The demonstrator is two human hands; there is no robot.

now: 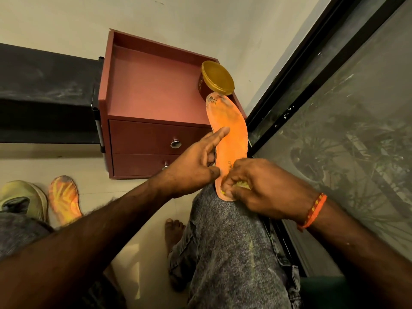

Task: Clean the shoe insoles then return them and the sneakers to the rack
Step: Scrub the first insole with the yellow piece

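While a gold-lidded round tin stands at the reddish wooden drawer cabinet's right edge, the left hand pinches the worn orange foam insole and the right hand presses a small yellow cloth on it.

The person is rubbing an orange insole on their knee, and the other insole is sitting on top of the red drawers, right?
Not quite. The head view shows the other insole lying on the floor beside a sneaker, not on the red drawers. The rest holds: the orange insole rests on the knee, held by the left hand and rubbed by the right hand.
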